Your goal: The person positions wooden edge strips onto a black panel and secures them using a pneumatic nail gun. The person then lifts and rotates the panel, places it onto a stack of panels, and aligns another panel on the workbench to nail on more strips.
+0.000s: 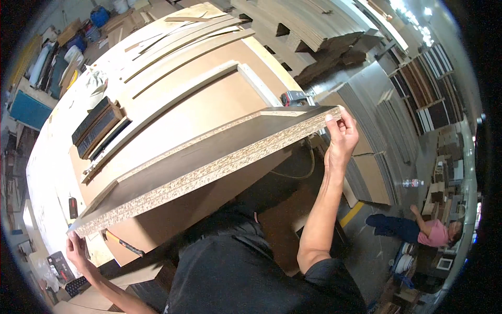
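A long dark-faced particleboard panel, its raw speckled edge toward me, spans between my two hands, tilted over the workbench. My right hand pinches its far right corner, thumb on top of the edge. At the near left corner, my left hand has its fingers closed at the panel's end. Strips of particleboard stand along the far side and ends of the panel's dark face. Below the panel's left part lies a hammer with a yellow and black handle, its head partly hidden.
Past the panel, the workbench bears stacked dark blocks, a pale frame strip, several long wood strips, and a small black and red tool. A power tool sits by the right corner. Board stacks stand right; a person is beyond.
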`<control>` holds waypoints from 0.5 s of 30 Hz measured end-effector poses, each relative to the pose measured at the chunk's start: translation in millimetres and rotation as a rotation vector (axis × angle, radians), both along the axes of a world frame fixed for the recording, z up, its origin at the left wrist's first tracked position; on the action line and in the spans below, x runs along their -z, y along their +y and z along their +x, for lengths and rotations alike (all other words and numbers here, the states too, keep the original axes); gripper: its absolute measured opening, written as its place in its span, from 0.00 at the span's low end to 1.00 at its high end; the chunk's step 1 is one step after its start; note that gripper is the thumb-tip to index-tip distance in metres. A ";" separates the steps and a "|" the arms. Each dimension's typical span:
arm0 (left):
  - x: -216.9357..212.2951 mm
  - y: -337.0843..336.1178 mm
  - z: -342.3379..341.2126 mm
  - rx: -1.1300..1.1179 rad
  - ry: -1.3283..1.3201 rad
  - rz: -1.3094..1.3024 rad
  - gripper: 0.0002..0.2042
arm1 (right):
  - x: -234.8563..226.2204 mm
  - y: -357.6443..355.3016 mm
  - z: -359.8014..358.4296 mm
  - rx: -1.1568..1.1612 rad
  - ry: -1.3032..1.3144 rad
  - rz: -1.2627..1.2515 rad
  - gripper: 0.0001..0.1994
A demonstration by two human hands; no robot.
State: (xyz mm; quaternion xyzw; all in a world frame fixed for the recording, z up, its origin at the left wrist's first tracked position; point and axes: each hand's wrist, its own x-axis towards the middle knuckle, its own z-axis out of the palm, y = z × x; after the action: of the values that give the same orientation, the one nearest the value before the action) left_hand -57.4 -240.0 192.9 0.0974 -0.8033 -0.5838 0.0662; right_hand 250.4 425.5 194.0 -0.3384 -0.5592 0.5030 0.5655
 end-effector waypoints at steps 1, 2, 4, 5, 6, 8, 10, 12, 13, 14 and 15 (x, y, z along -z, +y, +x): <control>-1.3 -2.4 -6.7 0.078 -0.023 -0.009 0.11 | -3.9 0.6 -4.3 -0.026 -0.008 -0.011 0.23; -3.5 -5.4 -9.7 0.070 -0.023 -0.010 0.11 | -7.1 1.4 -8.1 -0.052 -0.018 -0.022 0.24; -9.8 -7.5 -14.9 0.144 -0.083 -0.021 0.13 | -9.1 5.0 -12.9 -0.094 -0.022 -0.046 0.25; -8.8 -6.0 -15.8 0.111 -0.076 0.006 0.13 | -7.8 6.6 -13.6 -0.075 -0.030 -0.036 0.25; -8.0 -9.2 -17.2 0.111 -0.079 0.009 0.13 | -7.4 7.3 -14.0 -0.055 -0.039 -0.025 0.24; -7.9 -15.1 -19.5 0.164 -0.095 -0.024 0.11 | -7.9 6.7 -15.1 -0.056 -0.039 -0.025 0.25; -4.4 -5.3 -15.1 0.147 -0.092 0.009 0.12 | -9.0 3.8 -19.3 -0.062 -0.039 -0.026 0.25; -6.2 16.1 -7.1 -0.045 -0.047 0.031 0.19 | -10.9 -2.7 -27.4 -0.091 -0.001 -0.098 0.29; -3.6 1.9 -12.2 0.026 -0.153 -0.003 0.34 | -11.6 -5.3 -28.4 -0.094 -0.001 -0.103 0.29; -9.6 17.5 -4.1 0.012 -0.151 -0.006 0.34 | -12.2 -9.1 -34.3 -0.063 -0.032 -0.088 0.32; -12.5 37.0 3.1 -0.022 -0.131 0.029 0.32 | -12.4 -12.7 -40.0 -0.034 -0.062 -0.072 0.34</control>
State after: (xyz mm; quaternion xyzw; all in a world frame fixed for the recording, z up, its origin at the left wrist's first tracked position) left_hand -54.3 -203.0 205.4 0.1450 -0.7964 -0.5868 0.0183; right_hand 210.4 412.8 206.3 -0.3646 -0.5637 0.5216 0.5266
